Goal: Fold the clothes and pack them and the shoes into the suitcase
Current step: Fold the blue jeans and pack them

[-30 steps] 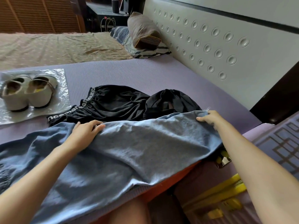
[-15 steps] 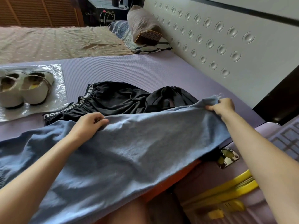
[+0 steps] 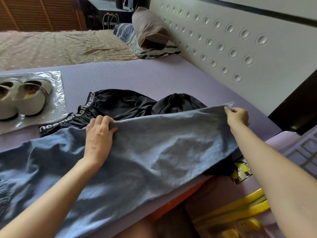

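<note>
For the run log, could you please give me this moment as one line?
step: fold blue garment | left hand: grips edge | right hand: pinches corner | black shorts: unfolded on mat | shoes: on plastic

Far edge of blue garment point(image 3: 154, 152) in left grip point(image 3: 98, 134) and right grip point(image 3: 237, 115), black shorts point(image 3: 120, 103) just behind.

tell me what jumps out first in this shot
A big blue garment spreads across the purple mat, its far edge gripped by the left hand and pinched by the right hand. Black shorts lie behind it; white shoes sit on plastic at left.
</note>
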